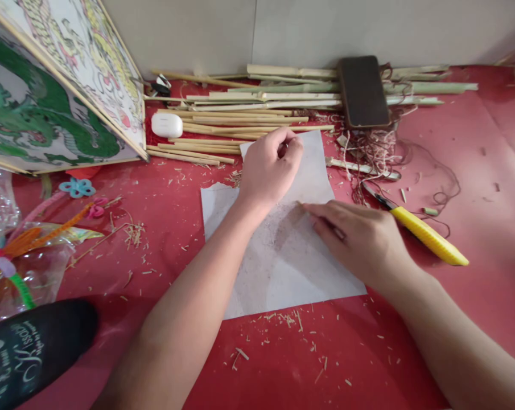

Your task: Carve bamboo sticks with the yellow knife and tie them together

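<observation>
Head view: the paper sheet [283,276] lies beneath both my hands, its near edge running between my forearms and its near right corner beside my right wrist. Just beyond my left hand [271,165], bamboo sticks [248,119] limit the reach; right of my right hand [363,242], past the yellow-handled knife [430,236], red surface [479,319] spreads outward.

My left hand hangs over the sheet's far part, fingers curled in, thumb near the index; I cannot tell whether they hold anything. My right hand is low, palm down, fingers stretched leftward, their tips at 1 small tan sliver [300,203]; I cannot tell whether I pinch it.

Shavings [134,233] litter the surface left of my grip. Ahead of my right hand are tangled twine [379,151] and 1 phone [363,91]; farther left stand dragon-painted panels [48,114], with the wall [300,34] behind.
</observation>
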The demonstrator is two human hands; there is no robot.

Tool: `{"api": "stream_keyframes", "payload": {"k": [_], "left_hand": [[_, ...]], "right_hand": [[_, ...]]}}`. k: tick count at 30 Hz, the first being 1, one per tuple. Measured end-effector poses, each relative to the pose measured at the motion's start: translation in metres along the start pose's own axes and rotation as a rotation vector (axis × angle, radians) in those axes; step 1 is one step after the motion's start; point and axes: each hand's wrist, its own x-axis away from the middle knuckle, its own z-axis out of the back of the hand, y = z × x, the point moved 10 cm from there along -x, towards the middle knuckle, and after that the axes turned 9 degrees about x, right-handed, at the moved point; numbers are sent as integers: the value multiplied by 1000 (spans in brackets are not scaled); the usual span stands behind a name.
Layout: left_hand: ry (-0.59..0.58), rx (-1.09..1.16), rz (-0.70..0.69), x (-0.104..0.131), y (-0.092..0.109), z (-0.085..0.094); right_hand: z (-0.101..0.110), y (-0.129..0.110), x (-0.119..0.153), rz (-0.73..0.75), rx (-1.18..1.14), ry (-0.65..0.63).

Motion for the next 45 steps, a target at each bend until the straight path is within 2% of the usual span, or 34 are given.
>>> {"api": "stream_keyframes", "payload": {"k": [2, 4, 6, 9, 11, 13, 16, 17, 19, 22, 24, 26, 29, 31, 33, 36, 37, 39, 43, 45], "left_hand": [[0, 0, 4, 0, 0, 0], [1, 1, 6, 0, 0, 0], [3, 1, 5, 0, 0, 0], [2, -5, 2, 0, 0, 0], [0, -9, 0, 0, 0, 0], [-1, -12, 2, 0, 0, 0], [-5, -14, 11, 1, -1, 0], [-6, -14, 13, 1, -1, -1], [-3, -16, 11, 0, -1, 0], [-2, -21, 6, 0, 0, 0], [-5, -26, 2, 0, 0, 0], [-6, -30, -3, 0, 0, -1], [-7, -25, -3, 0, -1, -1], [-7, -17, -2, 0, -1, -1], [-5, -12, -4, 0, -1, -1], [-2, -9, -4, 0, 0, 0], [-3, -9, -3, 0, 1, 0], [-3, -10, -3, 0, 1, 0], [2, -13, -2, 1, 1, 1], [1, -13, -1, 1, 1, 0]], "right_hand": [[-7, -24, 4, 156, -51, -71], [-9, -37, 7, 230, -81, -108], [-6, -26, 4, 155, -64, -85], [4, 10, -1, -80, 14, 6], [6, 17, -2, -114, 42, 24], [1, 0, 0, 6, 29, -11], [-9, -38, 9, 257, -59, -105], [-10, -44, 11, 292, -79, -122], [-9, -38, 9, 246, -75, -109], [0, -1, 0, -3, -5, -28], [4, 12, -1, -91, 22, 10], [3, 3, 0, -29, 20, -1], [-7, -32, 6, 194, -56, -104], [-10, -42, 9, 256, -88, -140], [-7, -30, 6, 174, -59, -106], [4, 7, -1, -59, 20, 8], [6, 13, -1, -93, 30, 27], [4, 7, -1, -44, 25, 17], [-9, -37, 8, 242, -64, -114], [-9, -39, 9, 252, -67, -125]]}}
